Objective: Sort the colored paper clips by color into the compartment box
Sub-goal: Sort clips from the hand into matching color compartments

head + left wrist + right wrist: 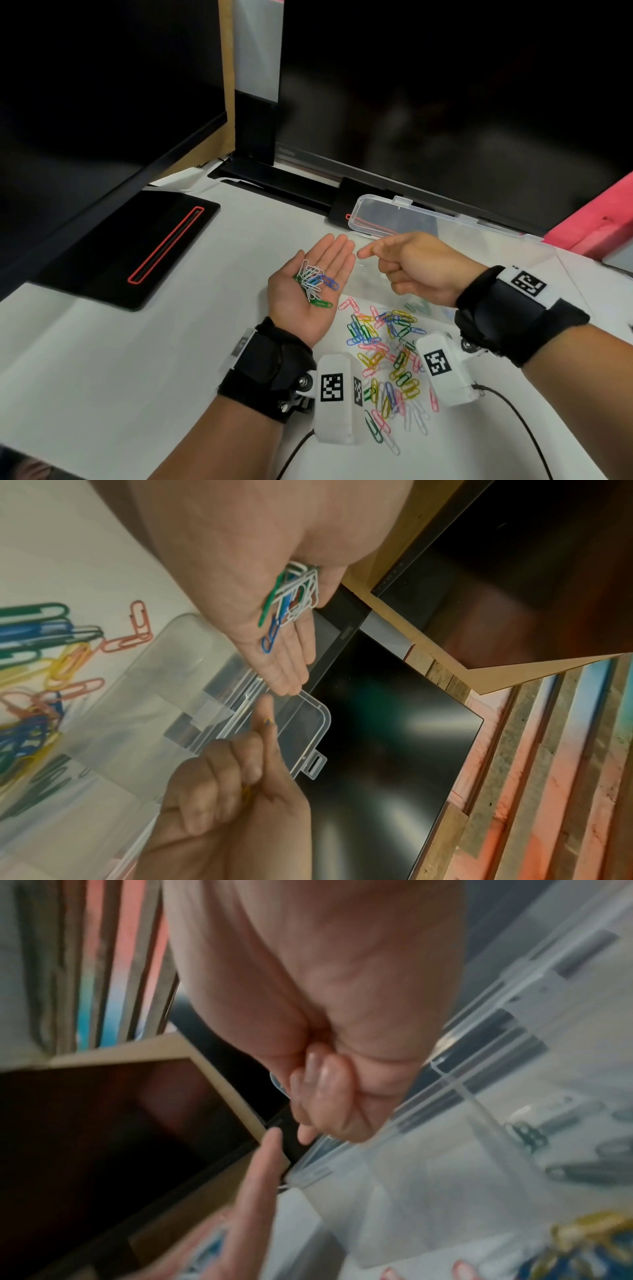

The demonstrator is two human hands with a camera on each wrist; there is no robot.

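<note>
My left hand (325, 263) lies palm up and open, carrying a small bunch of white, blue and green paper clips (313, 284), also seen in the left wrist view (291, 599). My right hand (404, 263) hovers just to its right, fingers curled and fingertip (363, 253) near the left fingertips. A sliver of yellow clip (246, 790) shows inside the curled fingers. The clear compartment box (368, 277) sits under the right hand, its lid (387, 216) open behind. A mixed pile of colored clips (390, 359) lies on the white table in front of the box.
A black monitor base with a red outline (137, 246) stands at the left. Dark screens rise along the back. A pink block (596, 219) sits at the far right. A black cable (513, 411) runs across the table near my right forearm.
</note>
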